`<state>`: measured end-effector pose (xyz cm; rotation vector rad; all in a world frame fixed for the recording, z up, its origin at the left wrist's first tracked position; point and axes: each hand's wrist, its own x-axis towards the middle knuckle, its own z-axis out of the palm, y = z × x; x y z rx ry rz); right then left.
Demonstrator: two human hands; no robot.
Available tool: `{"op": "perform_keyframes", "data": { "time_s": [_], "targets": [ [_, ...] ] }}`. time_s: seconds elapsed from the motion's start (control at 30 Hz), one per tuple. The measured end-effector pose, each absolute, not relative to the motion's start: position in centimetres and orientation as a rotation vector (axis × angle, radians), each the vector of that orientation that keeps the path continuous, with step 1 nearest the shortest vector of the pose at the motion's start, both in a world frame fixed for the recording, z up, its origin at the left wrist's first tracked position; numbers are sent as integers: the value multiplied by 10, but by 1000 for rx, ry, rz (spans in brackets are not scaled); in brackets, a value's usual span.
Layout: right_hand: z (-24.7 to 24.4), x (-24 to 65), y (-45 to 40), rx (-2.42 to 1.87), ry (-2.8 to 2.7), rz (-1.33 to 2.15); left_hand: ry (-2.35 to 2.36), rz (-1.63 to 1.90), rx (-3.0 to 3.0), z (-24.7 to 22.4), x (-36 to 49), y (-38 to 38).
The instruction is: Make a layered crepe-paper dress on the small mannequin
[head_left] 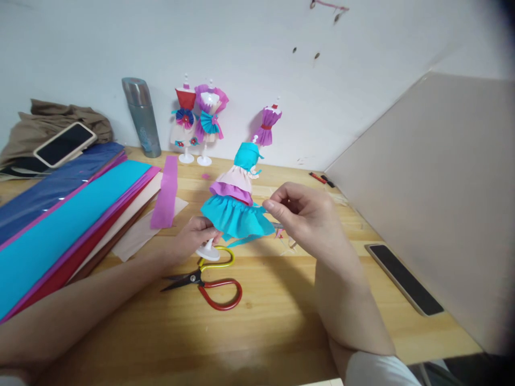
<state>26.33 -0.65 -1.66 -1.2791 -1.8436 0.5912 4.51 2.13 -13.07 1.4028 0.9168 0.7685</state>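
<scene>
A miniature dress form on a white round base leans to the right, dressed in a tiered skirt of turquoise, cream and purple crepe paper. My left hand is closed around its stand, just under the skirt; part of the fingers is hidden. At the skirt's right side, my right hand pinches the edge of the turquoise ruffle between thumb and forefinger. Scissors with one yellow and one red handle lie slightly open below the base, blades pointing left.
Three dressed miniature forms stand by the wall, near a grey bottle. Crepe paper sheets and a purple strip lie left. One phone rests on brown cloth; another phone lies right, beside a partition.
</scene>
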Motion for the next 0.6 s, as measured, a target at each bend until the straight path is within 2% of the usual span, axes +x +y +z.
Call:
{"op": "perform_keyframes", "data": {
  "time_s": [0.17,0.6],
  "targets": [
    [-22,259,-7,-1268,-1900,602,1031,792,1361,-133,46,18],
    [-24,254,-12,-1226,-1937,674,985,864,1193,-135,53,9]
  ]
}}
